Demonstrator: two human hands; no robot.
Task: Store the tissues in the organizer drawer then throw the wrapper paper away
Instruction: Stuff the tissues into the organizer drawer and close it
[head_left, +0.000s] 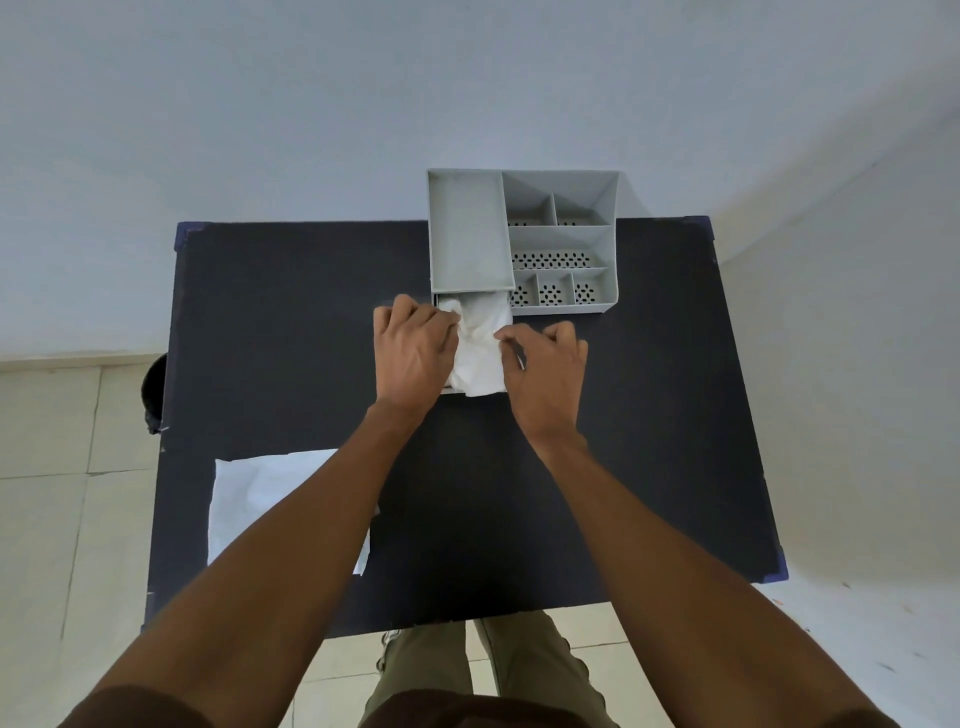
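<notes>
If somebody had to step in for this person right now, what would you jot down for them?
Hands: left hand and right hand are both pressing on the white tissues, one on each side.
Things: the tissues sit bunched in the pulled-out drawer at the front of the grey organizer. The wrapper paper lies flat on the near left part of the dark table. A dark bin shows beside the table's left edge.
Done: tissues are in the drawer.
Left: tuck them down, push the drawer shut, then throw the wrapper away, probably into that bin.

Tissues (480, 348) in drawer (445, 300) before organizer (524, 239); wrapper paper (270, 499) near-left on table (291, 322).
</notes>
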